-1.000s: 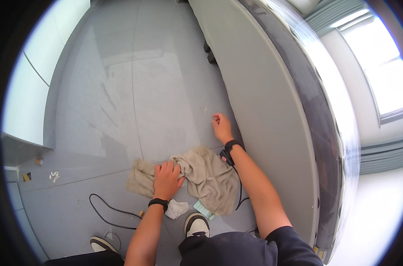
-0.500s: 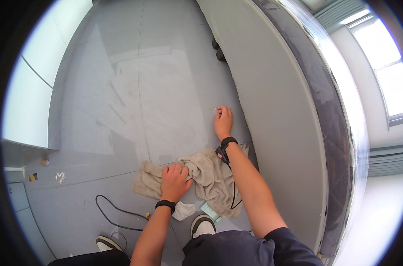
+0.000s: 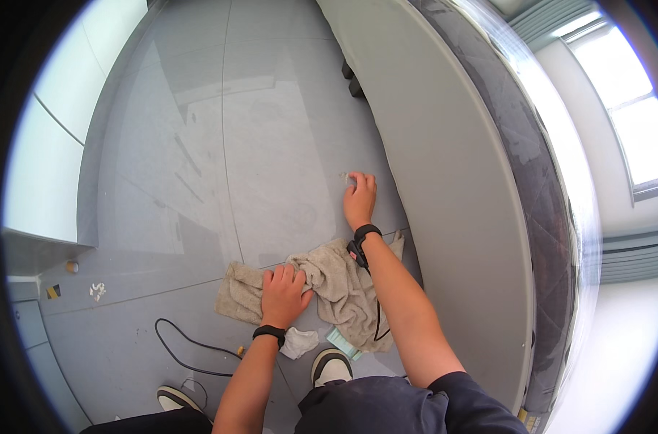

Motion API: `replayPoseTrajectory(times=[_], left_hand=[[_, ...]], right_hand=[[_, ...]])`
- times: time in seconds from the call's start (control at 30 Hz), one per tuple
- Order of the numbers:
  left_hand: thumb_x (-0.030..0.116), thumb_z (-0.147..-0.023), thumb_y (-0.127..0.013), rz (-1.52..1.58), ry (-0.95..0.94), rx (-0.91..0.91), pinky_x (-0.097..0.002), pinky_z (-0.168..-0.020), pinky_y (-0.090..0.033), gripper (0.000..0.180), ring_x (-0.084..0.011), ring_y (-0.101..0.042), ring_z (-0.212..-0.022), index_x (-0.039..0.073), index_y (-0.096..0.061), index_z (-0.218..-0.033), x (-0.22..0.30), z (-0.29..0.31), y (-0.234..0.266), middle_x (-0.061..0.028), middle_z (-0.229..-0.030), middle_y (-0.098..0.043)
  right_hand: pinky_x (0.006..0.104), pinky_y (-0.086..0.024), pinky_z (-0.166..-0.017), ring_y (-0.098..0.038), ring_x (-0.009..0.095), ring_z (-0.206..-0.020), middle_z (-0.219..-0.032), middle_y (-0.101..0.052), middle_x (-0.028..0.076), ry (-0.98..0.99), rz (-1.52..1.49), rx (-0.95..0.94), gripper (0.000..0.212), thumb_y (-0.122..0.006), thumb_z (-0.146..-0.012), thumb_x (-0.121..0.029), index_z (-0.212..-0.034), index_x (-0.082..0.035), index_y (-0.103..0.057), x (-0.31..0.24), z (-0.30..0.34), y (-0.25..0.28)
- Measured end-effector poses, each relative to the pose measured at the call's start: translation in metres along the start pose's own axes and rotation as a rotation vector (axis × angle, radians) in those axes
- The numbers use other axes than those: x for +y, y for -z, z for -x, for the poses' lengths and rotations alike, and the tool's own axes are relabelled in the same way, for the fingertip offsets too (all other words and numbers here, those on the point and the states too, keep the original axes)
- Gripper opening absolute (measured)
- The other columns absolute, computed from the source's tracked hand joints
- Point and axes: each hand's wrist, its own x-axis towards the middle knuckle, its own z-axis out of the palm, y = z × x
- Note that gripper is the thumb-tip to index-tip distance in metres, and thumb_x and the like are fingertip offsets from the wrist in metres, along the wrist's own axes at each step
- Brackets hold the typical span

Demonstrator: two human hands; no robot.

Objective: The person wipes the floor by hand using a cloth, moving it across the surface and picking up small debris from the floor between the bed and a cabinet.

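A crumpled beige towel (image 3: 336, 289) lies spread on the grey tiled floor in front of my feet. Across its left part rests my left hand (image 3: 284, 293), palm down with the fingers stretched out. Farther off, close to the bed's side, my right hand (image 3: 359, 201) reaches down to the floor, its thumb and fingers curled together. A small pale scrap (image 3: 346, 178) shows at those fingertips, too tiny to name exactly. Beside my left wrist lies a crumpled white cloth or tissue (image 3: 300, 343), and a light green packet (image 3: 343, 343) sticks out under the towel.
The bed (image 3: 452, 173) walls off the right side. White cabinets (image 3: 54, 159) line the left. A black cable (image 3: 171, 349) loops over the floor near my left shoe (image 3: 175, 398). White scraps (image 3: 97, 291), a small brown roll (image 3: 72, 267) and a yellow-and-black piece (image 3: 53, 291) lie at the left.
The whole view has shifted very slightly left. The fingers of my right hand have moved a little at the scrap; my left hand stays on the towel.
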Motion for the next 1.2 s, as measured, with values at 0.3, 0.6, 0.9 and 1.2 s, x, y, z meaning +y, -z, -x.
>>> replayPoseTrajectory(times=[0.3,0.6,0.9,1.2], left_hand=[[0.03,-0.07,-0.077,-0.002,0.003,-0.002,-0.0442,-0.082,-0.038,0.032,-0.0289,-0.053,-0.092,0.01,-0.059,-0.089,0.0,0.0,0.001,-0.009,-0.091,-0.054],[0.03,-0.071,-0.076,-0.006,0.008,-0.005,-0.0447,-0.082,-0.038,0.032,-0.0291,-0.053,-0.093,0.01,-0.06,-0.089,0.0,0.001,-0.001,-0.0092,-0.093,-0.055],[0.034,-0.072,-0.079,-0.028,0.016,-0.055,-0.0444,-0.083,-0.039,0.036,-0.0283,-0.053,-0.093,0.011,-0.06,-0.093,0.0,0.001,0.0,-0.0083,-0.096,-0.056],[0.034,-0.072,-0.079,-0.018,0.01,-0.03,-0.0446,-0.084,-0.039,0.037,-0.0286,-0.053,-0.094,0.011,-0.06,-0.095,-0.001,0.001,-0.001,-0.0086,-0.097,-0.057]], right_hand=[[0.0453,-0.046,-0.096,-0.055,0.035,-0.111,-0.115,-0.058,0.012,-0.049,0.117,-0.176,0.02,-0.057,-0.091,-0.005,-0.108,-0.008,-0.064,-0.004,-0.01,0.001],[0.0484,-0.043,-0.098,-0.054,0.035,-0.114,-0.121,-0.055,0.011,-0.02,0.167,-0.01,0.029,-0.058,-0.091,-0.006,-0.119,-0.013,-0.06,-0.01,0.0,-0.004],[0.0477,-0.045,-0.096,-0.056,0.035,-0.112,-0.117,-0.058,0.011,0.009,0.183,-0.063,0.024,-0.059,-0.091,-0.005,-0.113,-0.011,-0.06,-0.009,-0.014,-0.001],[0.048,-0.044,-0.098,-0.055,0.035,-0.114,-0.114,-0.059,0.012,-0.046,0.26,-0.086,0.021,-0.058,-0.093,-0.008,-0.113,-0.009,-0.059,-0.013,-0.008,-0.007]])
